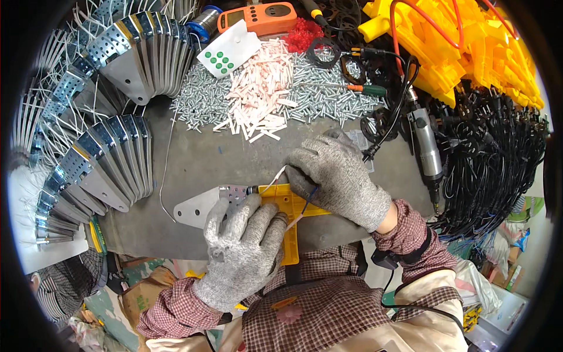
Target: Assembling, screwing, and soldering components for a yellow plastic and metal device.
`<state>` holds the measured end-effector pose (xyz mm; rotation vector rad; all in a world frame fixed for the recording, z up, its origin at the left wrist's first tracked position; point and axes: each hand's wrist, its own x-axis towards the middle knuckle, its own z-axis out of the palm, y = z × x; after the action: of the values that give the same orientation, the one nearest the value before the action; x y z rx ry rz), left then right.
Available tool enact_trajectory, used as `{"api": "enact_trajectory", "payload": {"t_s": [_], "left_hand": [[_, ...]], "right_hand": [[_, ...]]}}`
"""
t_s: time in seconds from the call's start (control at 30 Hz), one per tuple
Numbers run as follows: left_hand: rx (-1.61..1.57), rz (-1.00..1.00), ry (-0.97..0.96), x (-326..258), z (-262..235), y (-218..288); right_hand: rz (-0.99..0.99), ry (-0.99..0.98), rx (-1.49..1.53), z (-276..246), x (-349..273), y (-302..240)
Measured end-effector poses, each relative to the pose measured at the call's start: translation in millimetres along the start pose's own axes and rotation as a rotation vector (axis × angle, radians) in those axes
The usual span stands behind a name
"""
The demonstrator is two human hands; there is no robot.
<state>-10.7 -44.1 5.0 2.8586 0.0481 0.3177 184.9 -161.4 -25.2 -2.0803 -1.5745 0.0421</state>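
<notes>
Both hands gloved in grey knit. Left hand (243,246) lies flat, fingers spread, pressing down on one yellow plastic part (287,205) and one grey perforated metal bracket (202,206), near centre of the grey work mat (234,155). Right hand (334,176) curled loosely over the yellow part's far right end, pinching thin wires: one white wire (275,180), one blue wire (309,199). Grip itself mostly hidden by the glove.

Far centre: one heap of silver screws (316,88) with one pile of pale pink strips (261,94) on top. Two fanned stacks of metal brackets (141,56) on the left, too many to count. One orange multimeter (258,16) far centre. One power screwdriver (427,149) right. Yellow parts heap (463,47) far right, black cables (492,158) beneath it.
</notes>
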Motion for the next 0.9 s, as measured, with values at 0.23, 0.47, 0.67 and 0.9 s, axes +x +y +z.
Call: {"api": "enact_trajectory", "payload": {"t_s": [0.23,0.47,0.67,0.9], "left_hand": [[-0.196,-0.013,0.003,34,-9,-21],[-0.147,-0.008,-0.050,39,-12,-16],[-0.131,0.006,-0.019,41,-8,-19],[-0.013,0.108,-0.063,44,2,-18]], "right_hand": [[0.039,0.026,0.029,7,0,2],[0.049,0.066,0.062,9,-5,3],[0.061,0.042,-0.009,11,-7,0],[0.045,0.082,-0.005,13,-8,-3]]}}
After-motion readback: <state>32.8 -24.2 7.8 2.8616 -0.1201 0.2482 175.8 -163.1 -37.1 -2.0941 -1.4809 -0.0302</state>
